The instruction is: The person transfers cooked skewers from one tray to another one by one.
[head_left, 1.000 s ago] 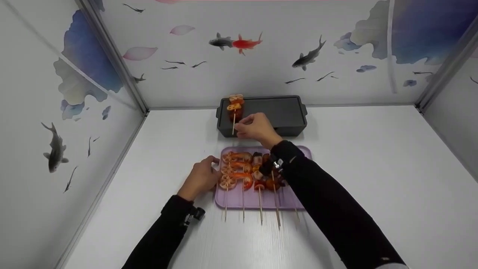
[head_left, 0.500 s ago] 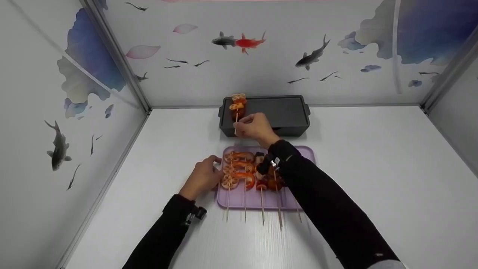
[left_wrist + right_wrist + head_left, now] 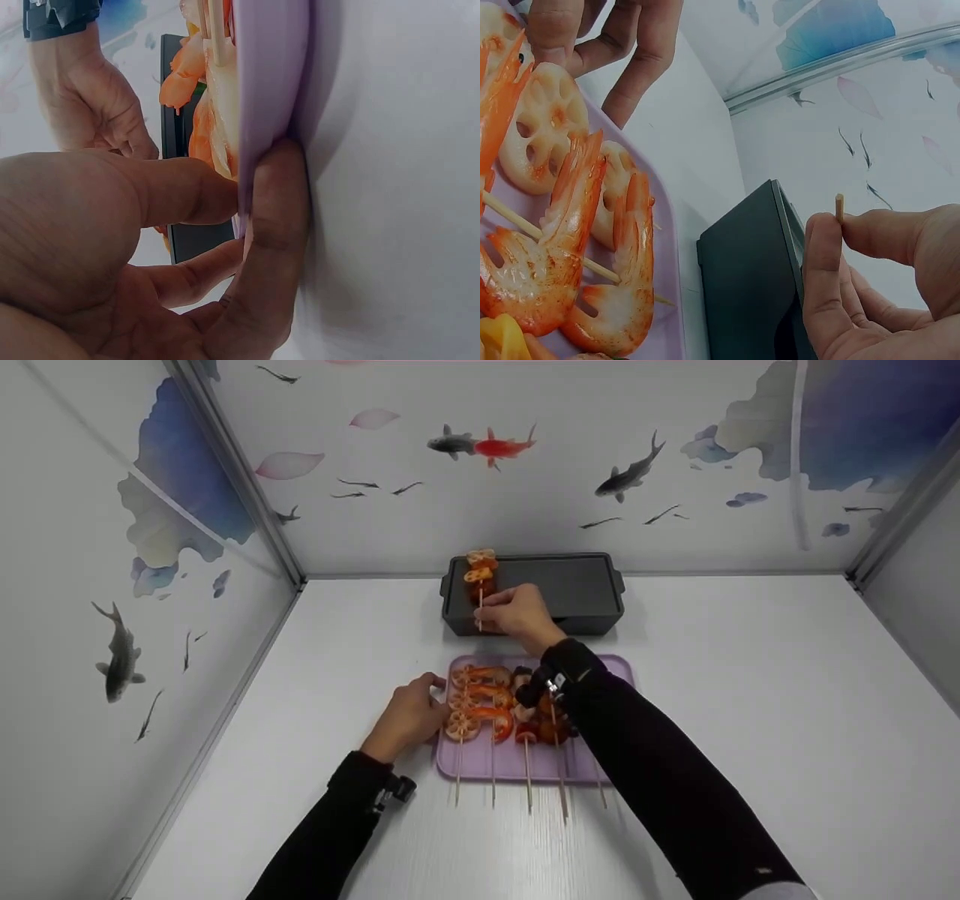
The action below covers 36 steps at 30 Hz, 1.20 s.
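Observation:
My right hand [image 3: 521,617] pinches the lower end of a wooden skewer stick [image 3: 839,208] between thumb and finger. That food skewer [image 3: 480,575], with lotus root slices and browned pieces, lies at the left end of a dark grey grill pan [image 3: 559,585]. My left hand [image 3: 409,714] grips the left rim of a lilac tray [image 3: 472,765]; in the left wrist view the thumb is at the rim and a finger lies along the tray's outside. On the tray lie several skewers, among them shrimp [image 3: 547,255] and lotus root slices [image 3: 544,127].
Skewer sticks [image 3: 529,787] overhang the tray's front edge onto the white table [image 3: 750,682]. The grill pan stands behind the tray, near the back wall [image 3: 540,510] painted with fish. The right forearm [image 3: 660,765] passes over the tray's right side and hides part of it.
The lower end of the held stick has swung slightly to the right with my right fingers. My left hand stays at the tray's rim. The head view has shifted a little.

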Each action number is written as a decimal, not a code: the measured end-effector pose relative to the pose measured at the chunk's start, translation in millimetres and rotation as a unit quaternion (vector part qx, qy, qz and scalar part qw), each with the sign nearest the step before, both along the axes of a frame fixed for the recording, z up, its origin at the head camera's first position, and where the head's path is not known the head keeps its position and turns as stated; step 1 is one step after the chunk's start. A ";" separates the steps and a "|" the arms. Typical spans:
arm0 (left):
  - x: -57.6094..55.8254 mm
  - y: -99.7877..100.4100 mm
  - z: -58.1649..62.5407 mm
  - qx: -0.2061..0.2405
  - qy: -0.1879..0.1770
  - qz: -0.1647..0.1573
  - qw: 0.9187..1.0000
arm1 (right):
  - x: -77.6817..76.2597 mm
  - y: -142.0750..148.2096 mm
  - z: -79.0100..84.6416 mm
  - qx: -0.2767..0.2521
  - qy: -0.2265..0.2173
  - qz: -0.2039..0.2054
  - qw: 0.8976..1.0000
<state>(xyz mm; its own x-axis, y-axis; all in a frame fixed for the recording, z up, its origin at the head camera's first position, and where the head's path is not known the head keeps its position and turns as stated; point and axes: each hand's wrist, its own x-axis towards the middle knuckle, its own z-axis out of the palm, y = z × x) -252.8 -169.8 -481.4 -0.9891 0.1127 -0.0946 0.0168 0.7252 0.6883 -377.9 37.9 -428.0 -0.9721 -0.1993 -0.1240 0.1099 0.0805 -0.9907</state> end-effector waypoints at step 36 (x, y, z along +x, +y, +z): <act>2.1 1.4 -1.0 0.013 -0.014 0.010 1.000 | 27.2 58.4 7.3 0.015 0.031 0.024 0.999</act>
<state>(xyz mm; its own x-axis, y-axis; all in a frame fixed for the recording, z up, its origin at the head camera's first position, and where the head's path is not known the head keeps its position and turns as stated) -250.7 -168.5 -482.4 -0.9883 0.0959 -0.1189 -0.0165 0.7064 0.7076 -350.7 96.3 -420.7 -0.9676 -0.2426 -0.0703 0.0434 0.1144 -0.9925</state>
